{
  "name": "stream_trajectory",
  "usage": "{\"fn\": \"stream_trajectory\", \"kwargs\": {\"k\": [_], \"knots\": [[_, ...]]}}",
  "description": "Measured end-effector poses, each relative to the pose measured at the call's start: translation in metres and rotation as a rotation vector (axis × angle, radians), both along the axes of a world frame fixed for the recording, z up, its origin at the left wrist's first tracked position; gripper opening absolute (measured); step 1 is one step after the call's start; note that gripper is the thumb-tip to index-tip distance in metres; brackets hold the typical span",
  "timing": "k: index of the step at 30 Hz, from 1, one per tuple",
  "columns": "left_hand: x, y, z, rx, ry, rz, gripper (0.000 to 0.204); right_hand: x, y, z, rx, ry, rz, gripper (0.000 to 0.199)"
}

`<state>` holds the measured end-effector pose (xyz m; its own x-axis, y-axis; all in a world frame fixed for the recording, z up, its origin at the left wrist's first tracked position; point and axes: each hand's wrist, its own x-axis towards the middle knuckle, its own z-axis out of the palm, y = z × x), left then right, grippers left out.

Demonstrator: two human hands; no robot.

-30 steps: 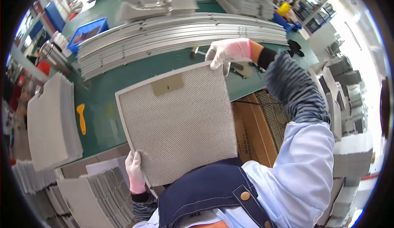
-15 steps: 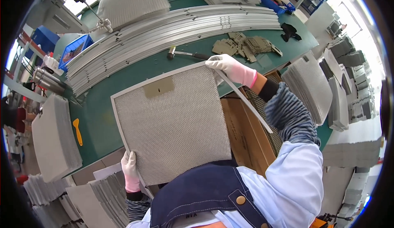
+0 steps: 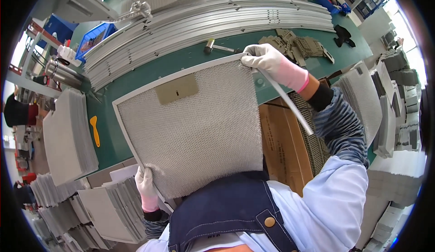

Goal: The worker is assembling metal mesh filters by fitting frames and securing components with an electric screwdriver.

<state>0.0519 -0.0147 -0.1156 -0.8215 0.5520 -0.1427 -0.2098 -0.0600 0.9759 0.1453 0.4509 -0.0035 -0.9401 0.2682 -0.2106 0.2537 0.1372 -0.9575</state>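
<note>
Gripping a silvery mesh panel (image 3: 195,125), the white-gloved hands are well apart: the left hand (image 3: 146,186) clamps its lower left side, and the right hand (image 3: 272,66) pinches its upper right corner. The panel, roughly square, is in front of the person's dark apron (image 3: 222,206), over the near edge of a green bench (image 3: 108,141). Its broad face is turned upward; its framed top edge points away from the body and climbs from left to right. A tan plate (image 3: 176,89) lies lengthwise along that edge. From the panel's upper right corner a narrow metal strip (image 3: 291,105) slants down and rightward, its long axis leaning away from the panel; the right hand hides whether the two join. Beyond the panel's top edge lie a hammer (image 3: 224,48) and, farther right, a pile of tan pieces (image 3: 301,47). Left of the panel is an orange scraper (image 3: 95,132); right of it, a cardboard box (image 3: 282,147).
</note>
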Motion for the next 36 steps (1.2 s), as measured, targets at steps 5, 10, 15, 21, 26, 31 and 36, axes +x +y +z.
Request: {"fn": "stream_trajectory", "kwargs": {"k": [5,10,15,21,26,31,36], "knots": [[-0.010,-0.002,-0.009,0.039,-0.151,-0.047,0.037,-0.018,-0.011,-0.017,-0.204,0.015,-0.147,0.021],[-0.011,-0.001,-0.014,0.027,-0.204,-0.023,0.038,-0.033,-0.005,-0.029,0.018,0.042,-0.062,0.025],[-0.014,-0.002,-0.022,0.093,-0.266,-0.020,0.038,-0.037,0.000,-0.043,0.007,0.050,-0.093,0.020],[-0.015,-0.005,-0.038,0.106,-0.364,0.007,0.038,-0.041,-0.024,-0.029,0.232,-0.122,-0.083,0.022],[-0.019,0.006,-0.031,0.167,-0.405,0.017,0.042,-0.049,-0.004,-0.067,-0.189,0.085,-0.255,0.022],[-0.014,-0.004,-0.038,0.173,-0.473,0.028,0.043,-0.055,-0.014,-0.061,0.173,-0.223,-0.013,0.022],[-0.018,0.004,-0.042,0.131,-0.451,0.023,0.044,-0.059,-0.014,-0.109,-0.148,0.127,-0.352,0.026]]}}
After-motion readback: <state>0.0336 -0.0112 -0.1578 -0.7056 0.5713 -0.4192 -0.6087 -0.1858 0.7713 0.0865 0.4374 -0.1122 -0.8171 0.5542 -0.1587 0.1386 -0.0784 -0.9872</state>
